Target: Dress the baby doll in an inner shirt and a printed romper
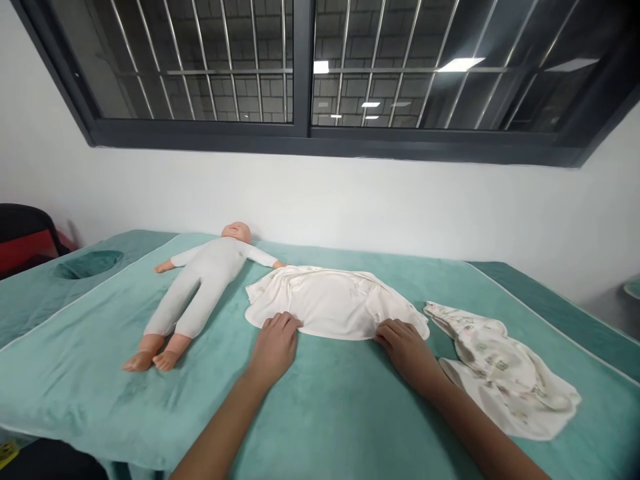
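Note:
A white baby garment (335, 303) lies spread on the green bed cover, its rounded edge towards me and its far part bunched in folds. My left hand (277, 343) is closed at the near left of that edge, fingers curled onto the cloth. At the near right, my right hand (404, 345) grips the same edge with bent fingers. A baby doll (215, 267) in a white suit lies on its back to the left, one hand touching or nearly touching the garment. To the right lies a crumpled, printed white baby garment (505, 367), partly behind my right forearm.
The green cover (340, 407) drapes over the bed, with a dark hollow (90, 264) at the left. A white wall (350, 200) and a barred window (300, 137) stand behind. A black and red chair (27, 240) is at the far left.

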{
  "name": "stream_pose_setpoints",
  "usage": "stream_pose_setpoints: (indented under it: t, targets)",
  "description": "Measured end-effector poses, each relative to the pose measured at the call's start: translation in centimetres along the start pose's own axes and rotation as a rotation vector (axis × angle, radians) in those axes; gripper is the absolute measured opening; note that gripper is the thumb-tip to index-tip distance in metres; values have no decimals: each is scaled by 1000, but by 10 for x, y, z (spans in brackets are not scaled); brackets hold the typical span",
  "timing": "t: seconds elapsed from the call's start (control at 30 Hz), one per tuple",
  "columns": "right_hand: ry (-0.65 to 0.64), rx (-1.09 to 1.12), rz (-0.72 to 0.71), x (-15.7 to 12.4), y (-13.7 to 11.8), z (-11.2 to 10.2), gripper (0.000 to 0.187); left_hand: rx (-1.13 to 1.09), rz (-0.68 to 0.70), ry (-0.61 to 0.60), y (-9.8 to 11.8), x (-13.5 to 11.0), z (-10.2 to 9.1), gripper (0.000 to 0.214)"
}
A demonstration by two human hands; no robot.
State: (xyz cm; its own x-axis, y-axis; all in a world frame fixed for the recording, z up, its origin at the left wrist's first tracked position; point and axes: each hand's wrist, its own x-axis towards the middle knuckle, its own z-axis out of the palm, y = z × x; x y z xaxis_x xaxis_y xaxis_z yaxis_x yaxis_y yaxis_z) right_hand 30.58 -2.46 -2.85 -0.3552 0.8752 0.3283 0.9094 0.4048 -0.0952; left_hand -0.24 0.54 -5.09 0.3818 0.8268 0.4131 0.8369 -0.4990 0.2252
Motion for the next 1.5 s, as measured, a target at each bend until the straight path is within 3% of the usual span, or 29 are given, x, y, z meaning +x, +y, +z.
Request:
stream_pose_setpoints:
  t: [0.2, 0.3, 0.37, 0.43, 0.53, 0.6, 0.7, 0.8, 1.03, 1.1, 1.17, 1.23, 1.37, 1.5]
  targets:
    - [-42, 33, -20, -16, 7, -8, 24, -196, -12, 56, -1, -5, -12, 22]
    - [-62, 42, -45, -10, -1, -17, 28, -237, -226, 232, -28, 9, -20, 26]
    - [-34, 99, -27, 9, -13, -18, 30, -141, -449, 293, -54, 22, -24, 34]
    - [1, 206, 21, 40, -28, -11, 27, -93, -667, 228, -78, 36, -25, 44]
    - [-9, 274, 100, 99, -48, 15, 29, -123, -782, 138, -102, 52, -19, 46]
    - [-71, 192, 136, 137, -55, 38, 38, -139, -740, 187, -112, 58, -14, 37]
    - [-92, 150, 155, 175, -58, 70, 42, -135, -641, 360, -120, 65, -9, 31]
    - [-103, 130, 147, 188, -53, 90, 49, -127, -504, 489, -125, 69, -5, 37]
    - [-304, 42, 61, 200, -35, 97, 72, -43, -395, 543, -120, 67, -1, 49]
    - [-304, 56, 45, 202, -31, 97, 75, -26, -297, 497, -118, 66, 0, 45]
    - [-270, 80, 27, 202, -29, 95, 73, -29, -149, 351, -116, 65, 3, 38]
    - [-226, 94, 47, 199, -26, 93, 66, -40, -86, 190, -115, 66, 6, 36]
    - [-153, 45, 204, 189, -17, 88, 61, -34, -186, 68, -116, 67, 12, 40]
    - [-195, -24, 218, 182, -15, 83, 62, -31, -199, 48, -116, 66, 12, 41]
